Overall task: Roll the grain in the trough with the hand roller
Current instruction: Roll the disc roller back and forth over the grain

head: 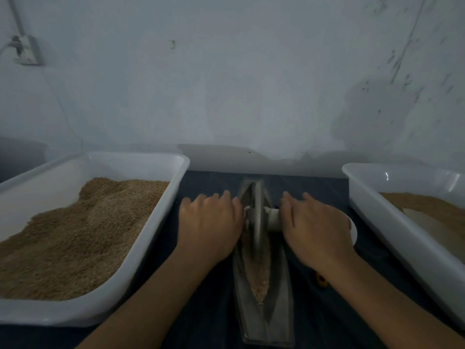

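A: Where is the grain (259, 280)?

B: Down the groove of the narrow boat-shaped trough (278, 321), which lies lengthways on the dark cloth (214, 321) between the two arms. The hand roller (256, 215) stands on edge in that groove, about midway along, its axle sticking out to both sides.

A: And the hands?

B: The left hand (210, 222) lies over the left axle end, the right hand (315, 227) over the right. Fingers look nearly straight, palms down, pressing rather than clutching; the undersides are hidden. One hand per side likely keeps the wheel upright.

A: What surrounds it?

B: A white tub (141, 248) heaped with grain just beside the left hand, another white tub (392, 222) at the right holding a shallower layer. Probably supply and finished product, each within reach.
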Motion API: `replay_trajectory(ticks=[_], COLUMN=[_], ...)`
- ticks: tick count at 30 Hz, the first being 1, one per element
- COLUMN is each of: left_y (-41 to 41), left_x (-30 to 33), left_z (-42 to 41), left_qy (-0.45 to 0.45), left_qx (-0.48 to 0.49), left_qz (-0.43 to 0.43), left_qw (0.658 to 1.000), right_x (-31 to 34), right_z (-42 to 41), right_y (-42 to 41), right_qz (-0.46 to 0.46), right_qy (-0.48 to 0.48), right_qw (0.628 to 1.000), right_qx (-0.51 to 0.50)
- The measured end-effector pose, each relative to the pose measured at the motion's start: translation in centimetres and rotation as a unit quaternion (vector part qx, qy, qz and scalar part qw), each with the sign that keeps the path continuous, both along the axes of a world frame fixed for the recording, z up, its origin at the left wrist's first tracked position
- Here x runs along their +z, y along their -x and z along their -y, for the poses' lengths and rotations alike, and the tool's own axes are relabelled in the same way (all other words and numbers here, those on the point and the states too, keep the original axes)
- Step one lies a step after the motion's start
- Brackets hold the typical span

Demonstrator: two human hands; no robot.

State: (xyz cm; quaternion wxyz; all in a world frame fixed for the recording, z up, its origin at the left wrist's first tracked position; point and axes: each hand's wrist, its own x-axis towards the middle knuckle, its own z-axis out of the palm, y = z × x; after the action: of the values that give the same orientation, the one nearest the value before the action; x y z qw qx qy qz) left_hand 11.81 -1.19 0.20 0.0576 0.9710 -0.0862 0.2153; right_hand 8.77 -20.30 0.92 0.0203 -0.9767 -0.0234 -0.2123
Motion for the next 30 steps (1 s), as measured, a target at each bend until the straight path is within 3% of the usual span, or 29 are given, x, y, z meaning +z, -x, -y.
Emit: replay_trajectory(ticks=[2,5,11,13,17,22,27,30], left_y=[2.9,5.7,-0.5,-3.7,-7.3,-1.0,5.8,5.4], left_x=[-1.0,-1.3,0.0,0.2,0.6,0.0,-0.7,-0.5], left_z=[-1.3,-1.9,-0.2,0.2,0.7,-0.1,-2.4,-2.4], left_qy=[0.013,0.027,-0.052,-0.077,-0.037,-0.072,0.029,0.011], left_qx=[-0.022,-0.035,-0.005,0.010,0.021,-0.027,-0.093,-0.080], left_qz=[-0.006,0.052,-0.006,-0.028,-0.060,0.011,0.046,0.019], left_qw=[1.000,0.998,0.999,0.997,0.997,0.997,0.994,0.997], right_x=[-0.5,-1.0,0.5,0.8,2.1,0.3,-1.1,-0.7], right_z=[0.2,0.5,0.3,0.2,0.4,0.2,0.8,0.3], right_y=[2.9,5.6,0.5,-3.8,-8.9,-2.2,4.9,4.8], right_qz=[0.050,0.155,-0.034,-0.019,-0.032,-0.004,0.121,0.132], right_qy=[-0.009,0.022,0.029,0.036,-0.007,0.001,-0.005,0.016], right_qw=[0.998,0.987,0.999,0.999,0.998,1.000,0.992,0.990], right_qx=[0.022,0.033,0.001,-0.020,-0.050,-0.010,0.039,0.041])
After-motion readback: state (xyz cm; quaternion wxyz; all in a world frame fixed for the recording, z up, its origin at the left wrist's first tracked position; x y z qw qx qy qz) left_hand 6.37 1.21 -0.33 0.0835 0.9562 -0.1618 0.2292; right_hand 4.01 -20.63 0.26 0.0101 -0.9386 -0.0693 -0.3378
